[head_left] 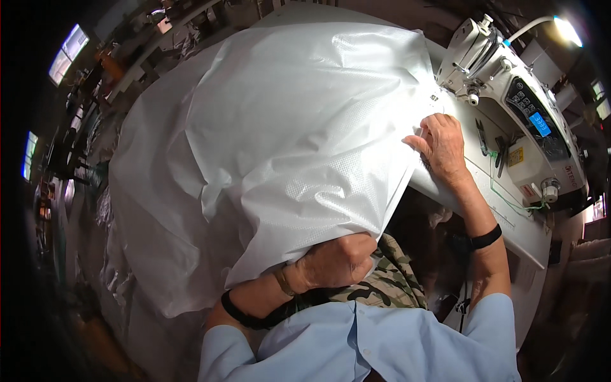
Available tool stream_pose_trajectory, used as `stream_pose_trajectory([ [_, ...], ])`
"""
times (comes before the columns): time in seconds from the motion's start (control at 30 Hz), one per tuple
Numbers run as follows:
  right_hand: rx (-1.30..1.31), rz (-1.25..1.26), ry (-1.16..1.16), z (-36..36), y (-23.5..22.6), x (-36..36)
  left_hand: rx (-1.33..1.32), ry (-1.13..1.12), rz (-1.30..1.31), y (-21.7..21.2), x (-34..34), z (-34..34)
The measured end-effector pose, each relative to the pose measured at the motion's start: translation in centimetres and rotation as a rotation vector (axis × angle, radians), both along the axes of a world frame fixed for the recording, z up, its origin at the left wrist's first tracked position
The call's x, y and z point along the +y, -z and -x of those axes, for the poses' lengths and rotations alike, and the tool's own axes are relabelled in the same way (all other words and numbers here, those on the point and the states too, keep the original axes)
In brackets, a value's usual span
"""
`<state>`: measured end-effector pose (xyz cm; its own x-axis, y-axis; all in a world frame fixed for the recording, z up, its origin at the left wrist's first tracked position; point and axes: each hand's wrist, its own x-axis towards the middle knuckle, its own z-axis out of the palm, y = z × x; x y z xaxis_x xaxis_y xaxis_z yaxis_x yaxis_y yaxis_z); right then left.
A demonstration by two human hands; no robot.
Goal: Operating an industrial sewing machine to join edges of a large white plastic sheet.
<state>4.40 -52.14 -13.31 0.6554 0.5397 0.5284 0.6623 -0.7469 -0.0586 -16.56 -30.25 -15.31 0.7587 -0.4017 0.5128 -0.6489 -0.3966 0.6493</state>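
A large white textured plastic sheet (273, 121) covers most of the sewing table and hangs over its left side in folds. My left hand (340, 260) is closed in a fist on the sheet's near edge, just above my lap. Close to the sewing machine (531, 130) needle area, my right hand (443, 148) pinches the sheet's right edge between thumb and fingers. The exact fingertip contact is partly hidden. Bright lamp light falls on the sheet beside the presser foot.
On the white table top (468, 121), dark thread snips (482, 137) and another dark tool lie right of my right hand. Green thread (499, 191) trails near them. A lit lamp (566, 32) stands above the machine. Cluttered benches fill the far left.
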Motion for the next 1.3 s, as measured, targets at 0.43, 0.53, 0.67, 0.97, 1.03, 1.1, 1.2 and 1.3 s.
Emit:
stream_pose_trajectory([
  [0.43,-0.026,-0.028,0.101,-0.3,0.9,-0.9,-0.071,0.041,-0.064,-2.1,-1.9,-8.7],
  [0.53,0.046,-0.087,0.129,-0.4,1.1,-1.1,-0.093,-0.007,-0.142,-2.9,-3.3,-11.6],
  [0.67,0.076,-0.092,0.175,-0.7,1.1,-1.3,-0.064,-0.042,-0.263,-3.8,-4.7,-15.1],
  [0.97,0.115,-0.173,0.207,-1.7,1.4,-1.5,-0.05,-0.225,-0.277,-4.2,-6.1,-21.8],
  [1.03,0.109,-0.232,0.202,-1.9,1.6,-1.7,-0.08,-0.228,-0.232,-4.2,-6.1,-21.8],
  [1.1,0.122,-0.232,0.228,-2.1,1.7,-1.8,-0.109,-0.225,-0.185,-4.4,-6.2,-20.9],
  [1.2,0.142,-0.297,0.233,-1.9,1.6,-2.0,0.015,-0.112,-0.063,-3.9,-5.2,-16.0],
  [1.3,0.26,-0.572,0.138,-0.9,1.2,-1.8,-0.093,-0.16,-0.102,-2.1,-3.0,-8.4],
])
